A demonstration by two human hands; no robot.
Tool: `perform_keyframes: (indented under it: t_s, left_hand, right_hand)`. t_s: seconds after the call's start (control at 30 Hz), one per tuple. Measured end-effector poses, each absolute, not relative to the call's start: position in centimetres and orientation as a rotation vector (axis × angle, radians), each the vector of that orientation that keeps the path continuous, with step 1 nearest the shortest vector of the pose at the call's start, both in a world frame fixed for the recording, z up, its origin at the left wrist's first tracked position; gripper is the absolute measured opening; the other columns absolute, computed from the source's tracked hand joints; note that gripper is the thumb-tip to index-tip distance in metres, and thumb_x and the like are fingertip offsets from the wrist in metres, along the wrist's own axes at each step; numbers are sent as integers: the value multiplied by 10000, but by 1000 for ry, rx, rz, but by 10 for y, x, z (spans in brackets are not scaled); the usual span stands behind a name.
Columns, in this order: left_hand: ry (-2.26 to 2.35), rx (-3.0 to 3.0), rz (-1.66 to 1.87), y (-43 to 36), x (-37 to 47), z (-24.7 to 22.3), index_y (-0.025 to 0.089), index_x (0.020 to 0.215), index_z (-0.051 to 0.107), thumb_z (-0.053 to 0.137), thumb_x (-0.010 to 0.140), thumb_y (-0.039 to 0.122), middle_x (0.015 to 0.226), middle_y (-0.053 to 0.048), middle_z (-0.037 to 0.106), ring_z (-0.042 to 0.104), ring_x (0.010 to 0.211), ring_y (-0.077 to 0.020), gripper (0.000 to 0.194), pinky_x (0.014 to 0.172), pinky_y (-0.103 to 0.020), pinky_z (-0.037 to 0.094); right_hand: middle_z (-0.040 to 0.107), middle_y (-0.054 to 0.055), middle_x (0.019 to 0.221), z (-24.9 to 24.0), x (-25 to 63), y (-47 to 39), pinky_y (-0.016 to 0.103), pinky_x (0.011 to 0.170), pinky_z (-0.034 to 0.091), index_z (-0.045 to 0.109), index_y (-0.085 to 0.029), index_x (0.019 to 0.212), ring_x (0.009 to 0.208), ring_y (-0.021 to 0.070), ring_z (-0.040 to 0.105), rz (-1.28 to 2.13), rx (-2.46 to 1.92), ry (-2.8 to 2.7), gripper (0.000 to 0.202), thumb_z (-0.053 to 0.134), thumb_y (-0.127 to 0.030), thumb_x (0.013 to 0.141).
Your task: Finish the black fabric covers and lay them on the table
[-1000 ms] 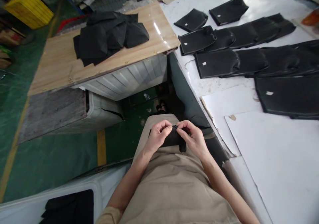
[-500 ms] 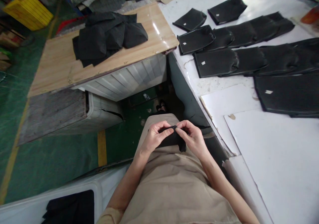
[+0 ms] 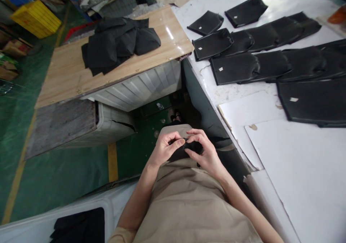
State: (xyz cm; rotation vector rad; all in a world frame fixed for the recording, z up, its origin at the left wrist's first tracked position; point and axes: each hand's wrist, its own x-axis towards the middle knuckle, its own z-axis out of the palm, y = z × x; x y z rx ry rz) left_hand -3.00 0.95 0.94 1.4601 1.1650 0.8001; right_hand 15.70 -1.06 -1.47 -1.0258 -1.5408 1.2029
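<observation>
A small black piece of material point(image 3: 177, 155) is in front of my apron, at the lower middle of the view. My left hand point(image 3: 169, 147) pinches its upper edge between thumb and fingers. At its right side, my right hand point(image 3: 201, 149) has thumb and forefinger parted, with the fingers curved over the black material. The piece's lower part lies against the beige apron, and some of it is hidden behind my hands.
Rows of black flat pieces point(image 3: 235, 68) with small white tags overlap on the white table point(image 3: 302, 171) at right. Black cloth pieces point(image 3: 108, 48) lie on a wooden board point(image 3: 65, 70) at left. More black cloth point(image 3: 81, 226) sits in a white bin, lower left.
My right thumb and forefinger have come apart from their pinch on the black piece. The left hand keeps its pinch. The view has shifted slightly.
</observation>
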Motion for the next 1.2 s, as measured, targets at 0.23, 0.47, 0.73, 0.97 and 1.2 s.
perform_keyframes:
  t_s: [0.23, 0.47, 0.73, 0.97, 1.2]
  left_hand:
    - [1256, 1385, 800, 8, -42, 7, 162, 649, 543, 633, 901, 464, 636, 23, 435, 385, 605, -111, 403, 574, -251, 300]
    - [1367, 1292, 967, 6, -50, 4, 167, 634, 523, 633, 898, 435, 640, 25, 412, 374, 618, -110, 393, 584, -250, 305]
    - [1450, 1251, 1069, 4, -53, -5, 170, 645, 547, 632, 893, 405, 622, 28, 410, 353, 609, -110, 352, 575, -252, 294]
    - [1496, 1270, 1102, 3, -48, -7, 179, 633, 533, 610, 890, 409, 615, 25, 395, 348, 606, -118, 354, 580, -261, 296]
    - [1541, 1310, 1104, 3, -47, -6, 185, 621, 508, 593, 886, 402, 620, 18, 416, 381, 611, -123, 353, 586, -256, 329]
  right_hand:
    - [620, 74, 1185, -33, 164, -11, 418, 985, 492, 554, -244, 910, 1081, 236, 640, 1411, -1003, -1305, 171, 704, -199, 840]
    - [591, 92, 1198, -42, 169, -13, 410, 1004, 439, 606, -237, 887, 1168, 257, 575, 1105, -1179, -1497, 66, 612, -171, 879]
    - [624, 93, 1142, -42, 166, -14, 377, 968, 426, 562, -217, 790, 1084, 235, 592, 1189, -1172, -1278, 164, 559, -259, 949]
    - [661, 79, 1104, -42, 163, -12, 358, 919, 413, 488, -212, 686, 1088, 251, 587, 1310, -1199, -1078, 277, 606, -302, 919]
    - [653, 81, 1077, -44, 160, -11, 326, 848, 431, 493, -214, 716, 1020, 231, 596, 1245, -1236, -1059, 264, 624, -330, 914]
